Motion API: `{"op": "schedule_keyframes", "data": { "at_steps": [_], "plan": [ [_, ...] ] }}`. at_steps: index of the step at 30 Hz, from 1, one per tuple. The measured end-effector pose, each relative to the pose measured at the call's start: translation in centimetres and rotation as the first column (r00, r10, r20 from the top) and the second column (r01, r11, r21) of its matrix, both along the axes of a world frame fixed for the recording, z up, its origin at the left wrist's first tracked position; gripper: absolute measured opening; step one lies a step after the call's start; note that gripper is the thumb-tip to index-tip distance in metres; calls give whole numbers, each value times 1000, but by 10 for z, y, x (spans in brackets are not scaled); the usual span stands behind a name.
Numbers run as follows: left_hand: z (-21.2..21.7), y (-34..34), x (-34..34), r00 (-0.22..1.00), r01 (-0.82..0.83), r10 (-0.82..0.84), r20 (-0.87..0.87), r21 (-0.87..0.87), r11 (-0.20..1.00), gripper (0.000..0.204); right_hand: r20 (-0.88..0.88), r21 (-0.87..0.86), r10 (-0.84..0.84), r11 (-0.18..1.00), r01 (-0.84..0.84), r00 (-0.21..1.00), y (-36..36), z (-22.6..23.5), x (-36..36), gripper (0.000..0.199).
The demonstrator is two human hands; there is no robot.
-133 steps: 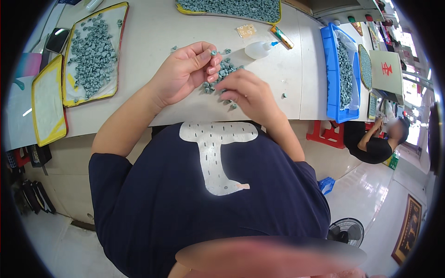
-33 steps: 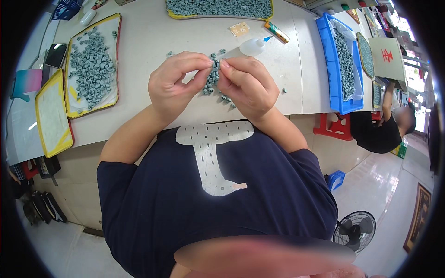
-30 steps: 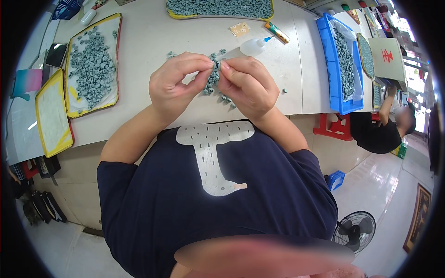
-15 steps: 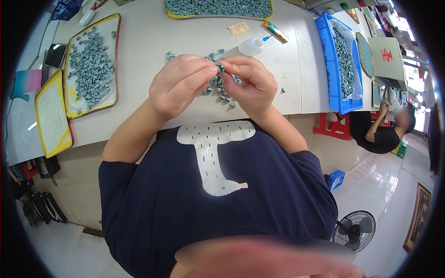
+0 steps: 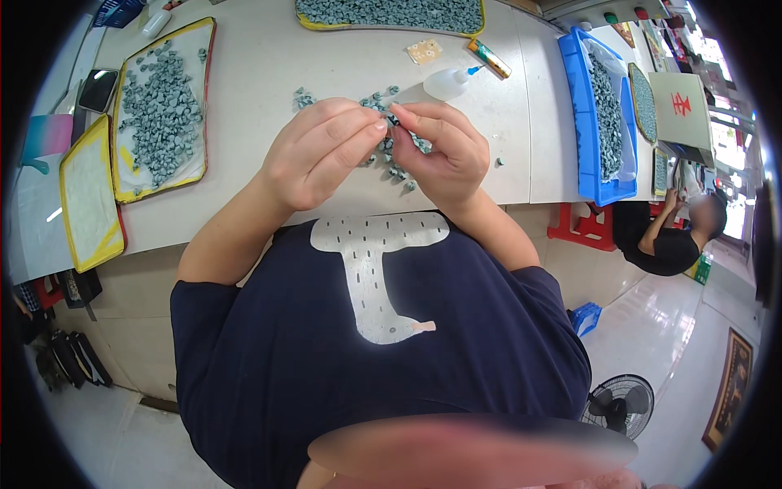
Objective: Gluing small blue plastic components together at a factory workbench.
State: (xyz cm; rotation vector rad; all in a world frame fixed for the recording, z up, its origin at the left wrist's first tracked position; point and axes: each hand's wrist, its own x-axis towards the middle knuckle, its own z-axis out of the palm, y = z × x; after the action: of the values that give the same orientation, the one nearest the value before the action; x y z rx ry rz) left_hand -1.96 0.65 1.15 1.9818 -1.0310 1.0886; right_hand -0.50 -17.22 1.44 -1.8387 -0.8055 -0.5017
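Over the near edge of the white table my two hands meet at the fingertips. My right hand [image 5: 446, 151] pinches a small dark grey-green piece [image 5: 393, 121] between thumb and forefinger. The fingertips of my left hand [image 5: 322, 155] are pressed together right beside that piece; what they hold, if anything, is hidden. Beneath and behind the hands lies a loose pile of small grey-green pieces [image 5: 397, 173], partly covered by my fingers. One single piece [image 5: 500, 162] lies apart, to the right of my right hand.
At left, a yellow-edged tray [image 5: 210, 81] holds many pieces, beside another yellow-edged tray [image 5: 91, 200] and a phone [image 5: 98, 90]. Beyond my hands are a white squeeze bottle [image 5: 444, 85], a tube [image 5: 490, 59] and a full tray [image 5: 391, 31]. A blue bin [image 5: 580, 114] stands right.
My fingertips have shifted slightly on the small piece, which now shows less and sits nearer my right fingers. The whole view has moved a little; the pile looks the same.
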Motion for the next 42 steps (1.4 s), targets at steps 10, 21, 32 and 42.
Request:
{"op": "schedule_keyframes", "data": {
  "at_steps": [10, 21, 32, 42],
  "plan": [
    [-3, -2, 3, 994, 42, -46, -104, -40, 998, 30, -38, 19, -11, 1000, 12, 999, -1, -5, 0, 25],
    [-1, -23, -2, 979, 35, -48, -197, -70, 997, 31, -43, 7, -49, 999, 49, 998, -16, -1, -7, 24],
    [5, -35, -3, 948, -85, 8, -319, -228, 970, 24, 16, -10, -133, 991, 133, 991, -16, 8, -7, 26],
    [5, -26, -6, 955, -96, 20, -295, -243, 965, 24, 43, -26, -165, 986, 166, 985, -3, 9, -11, 25]
  ]
}}
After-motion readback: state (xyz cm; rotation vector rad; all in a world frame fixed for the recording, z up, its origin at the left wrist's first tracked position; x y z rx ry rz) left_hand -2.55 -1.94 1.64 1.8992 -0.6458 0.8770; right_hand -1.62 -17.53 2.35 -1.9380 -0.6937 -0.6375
